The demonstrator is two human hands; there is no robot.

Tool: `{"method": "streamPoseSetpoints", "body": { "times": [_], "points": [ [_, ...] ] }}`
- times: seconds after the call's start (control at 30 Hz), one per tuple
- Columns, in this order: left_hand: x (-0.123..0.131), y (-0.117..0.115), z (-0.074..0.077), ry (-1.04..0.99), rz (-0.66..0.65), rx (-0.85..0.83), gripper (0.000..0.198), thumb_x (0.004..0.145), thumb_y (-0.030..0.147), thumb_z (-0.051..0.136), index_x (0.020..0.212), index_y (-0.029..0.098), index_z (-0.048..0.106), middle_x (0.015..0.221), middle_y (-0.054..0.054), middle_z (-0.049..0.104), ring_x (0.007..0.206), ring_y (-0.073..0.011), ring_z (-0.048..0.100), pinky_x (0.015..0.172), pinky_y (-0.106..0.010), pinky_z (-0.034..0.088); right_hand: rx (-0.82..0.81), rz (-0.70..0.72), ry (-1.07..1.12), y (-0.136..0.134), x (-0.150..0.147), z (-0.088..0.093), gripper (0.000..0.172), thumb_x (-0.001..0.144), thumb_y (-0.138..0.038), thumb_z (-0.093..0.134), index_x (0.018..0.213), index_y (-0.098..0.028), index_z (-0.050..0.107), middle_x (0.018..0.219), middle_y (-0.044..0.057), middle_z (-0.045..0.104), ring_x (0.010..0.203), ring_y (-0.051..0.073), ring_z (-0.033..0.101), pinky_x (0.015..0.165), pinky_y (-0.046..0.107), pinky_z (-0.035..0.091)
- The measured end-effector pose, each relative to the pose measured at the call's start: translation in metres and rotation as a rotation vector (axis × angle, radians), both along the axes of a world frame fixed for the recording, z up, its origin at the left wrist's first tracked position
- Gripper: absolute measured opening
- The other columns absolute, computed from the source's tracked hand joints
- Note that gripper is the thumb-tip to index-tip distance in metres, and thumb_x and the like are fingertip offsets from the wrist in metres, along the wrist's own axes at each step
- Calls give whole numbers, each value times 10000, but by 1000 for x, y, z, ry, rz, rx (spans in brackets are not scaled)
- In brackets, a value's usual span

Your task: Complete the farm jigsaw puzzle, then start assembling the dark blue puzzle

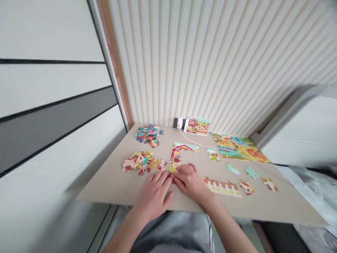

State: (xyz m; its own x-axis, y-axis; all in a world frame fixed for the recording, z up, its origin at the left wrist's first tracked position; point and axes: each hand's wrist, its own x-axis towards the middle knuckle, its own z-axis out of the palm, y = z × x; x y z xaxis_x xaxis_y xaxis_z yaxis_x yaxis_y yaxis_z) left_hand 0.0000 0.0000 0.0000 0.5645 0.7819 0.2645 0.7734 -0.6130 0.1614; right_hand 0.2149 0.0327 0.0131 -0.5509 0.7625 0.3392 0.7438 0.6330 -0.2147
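My left hand lies flat on the beige board, fingers stretched toward a joined strip of puzzle pieces with a red barn. My right hand rests beside it, fingers curled down over the strip's lower end; whether it grips a piece is hidden. A loose heap of pale and red pieces lies just left of the hands. A joined fence row lies to the right of my right hand.
A second heap of bluish pieces sits at the back left. A picture card leans on the ribbed wall beside a white plug and cable. A finished colourful puzzle and several single pieces lie right.
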Motion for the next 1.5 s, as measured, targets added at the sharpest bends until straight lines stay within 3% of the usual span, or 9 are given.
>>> {"method": "streamPoseSetpoints", "body": {
  "times": [0.23,0.43,0.57,0.73,0.83,1.5],
  "points": [
    [-3,1,-4,-20,-26,14,527,990,368,482,1479,173,457,1515,-114,495,1364,-320,425,1111,-517,361,19,-25,46,-2,-2,-6,215,1003,-271,560,1167,-273,699,1160,71,683,1101,224,602,1051,446,372],
    [-3,1,1,-44,-17,0,526,986,388,503,1483,222,458,1538,-83,477,1373,-300,428,1110,-498,378,34,-75,75,-12,8,4,210,1016,-264,535,1143,-259,703,1176,69,695,1144,235,595,1093,475,349],
    [-4,1,0,-39,-20,5,557,987,398,504,1515,241,422,1560,-67,455,1379,-299,424,1112,-503,379,51,-246,70,-37,40,1,257,1022,-255,499,1192,-258,692,1204,88,681,1144,250,598,1029,449,416],
    [-5,2,-5,-26,-30,36,540,985,391,503,1509,277,442,1574,-59,435,1377,-304,430,1100,-504,394,113,-464,-14,-75,93,-21,286,1007,-340,525,1241,-267,674,1221,98,673,1119,281,617,983,462,454],
    [-5,3,-7,-15,-30,46,524,991,398,493,1500,275,460,1578,-65,428,1387,-307,423,1101,-505,395,135,-539,-13,-88,110,-32,308,1005,-373,523,1259,-268,663,1273,95,657,1176,285,602,982,452,474],
    [-7,4,-13,-16,-33,112,506,979,406,516,1463,261,500,1503,-90,504,1368,-308,456,1084,-482,424,122,-565,52,-87,106,-28,295,998,-345,532,1246,-274,673,1279,79,661,1202,262,599,1002,436,480]
  ]
}}
